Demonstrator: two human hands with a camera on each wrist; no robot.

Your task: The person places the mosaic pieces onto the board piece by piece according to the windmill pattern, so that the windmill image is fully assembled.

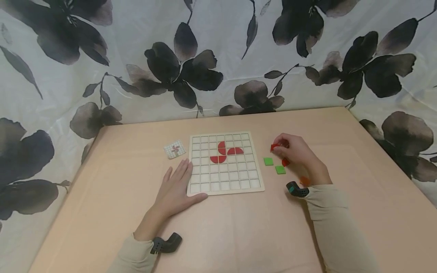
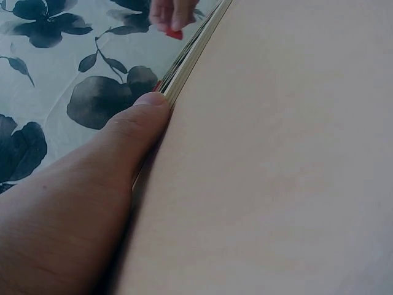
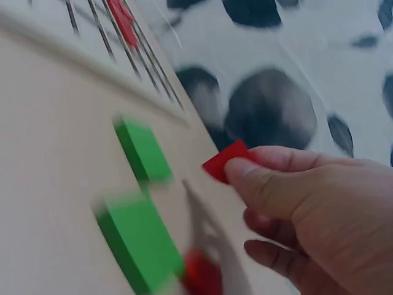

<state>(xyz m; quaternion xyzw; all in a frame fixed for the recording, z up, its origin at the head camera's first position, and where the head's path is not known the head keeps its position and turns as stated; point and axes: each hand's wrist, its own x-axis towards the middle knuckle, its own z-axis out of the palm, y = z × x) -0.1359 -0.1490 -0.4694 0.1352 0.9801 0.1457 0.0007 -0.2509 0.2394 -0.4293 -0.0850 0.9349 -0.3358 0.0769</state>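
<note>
My right hand [image 1: 295, 151] pinches a small red tile [image 3: 226, 161] between thumb and fingertip, raised off the table to the right of the grid board [image 1: 235, 191]. On the board, several red quarter-circle pieces [image 1: 235, 151] form half-round shapes near its upper middle. My left hand [image 1: 174, 189] lies at the board's lower left corner with straight fingers along the left side; its thumb [image 2: 147, 107] touches the front edge. Two green square tiles [image 1: 268, 161] lie beside the board, near another red piece [image 1: 285, 162] below my right hand.
A small pattern card [image 1: 175, 149] with a printed grid lies left of the board. Near my right wrist is an orange piece [image 1: 305, 181]. The pale table [image 1: 218, 235] meets a floral cloth [image 1: 232, 68] behind it.
</note>
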